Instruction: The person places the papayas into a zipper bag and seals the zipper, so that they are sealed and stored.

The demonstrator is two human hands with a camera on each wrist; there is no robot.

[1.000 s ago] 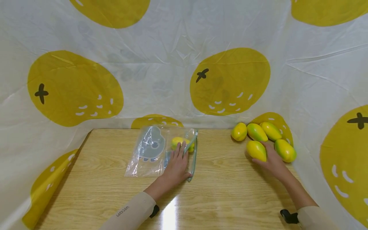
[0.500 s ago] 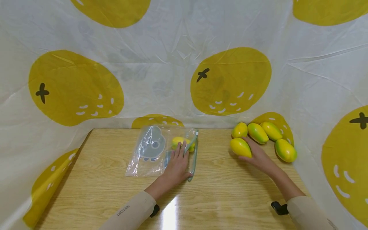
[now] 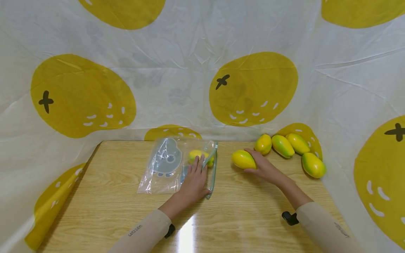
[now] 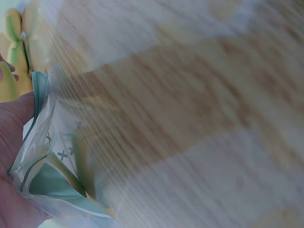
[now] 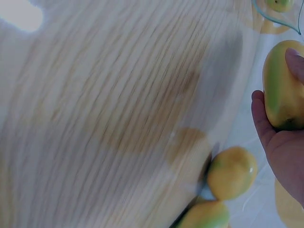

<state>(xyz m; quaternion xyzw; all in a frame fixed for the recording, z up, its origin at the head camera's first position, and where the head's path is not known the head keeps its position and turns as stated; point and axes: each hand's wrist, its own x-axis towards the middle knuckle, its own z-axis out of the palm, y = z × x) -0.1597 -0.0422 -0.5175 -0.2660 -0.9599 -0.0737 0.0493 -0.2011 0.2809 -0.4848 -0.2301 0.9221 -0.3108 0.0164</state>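
A clear zip bag (image 3: 164, 182) with a green seal strip and a pale blue-green cartoon print lies flat on the wooden table. Inside it is one yellow-green mango (image 3: 195, 155). My left hand (image 3: 193, 181) rests on the bag near its mouth, fingers stretched out; the thumb touches the green strip (image 4: 40, 88), and the mouth gapes in the left wrist view. Lifted to the right of the bag, another mango (image 3: 243, 159) is gripped by my right hand (image 3: 264, 168), its fingers and thumb curled round it. Its underside is hidden in the head view.
Several more mangoes (image 3: 283, 146) lie at the back right of the table (image 3: 126, 218), close to the hanging cloth (image 3: 177, 88) with yellow fruit prints. That cloth walls the back and both sides.
My right hand has carried its mango leftward from the group at the back right toward the bag. The left hand and the bag have stayed put.
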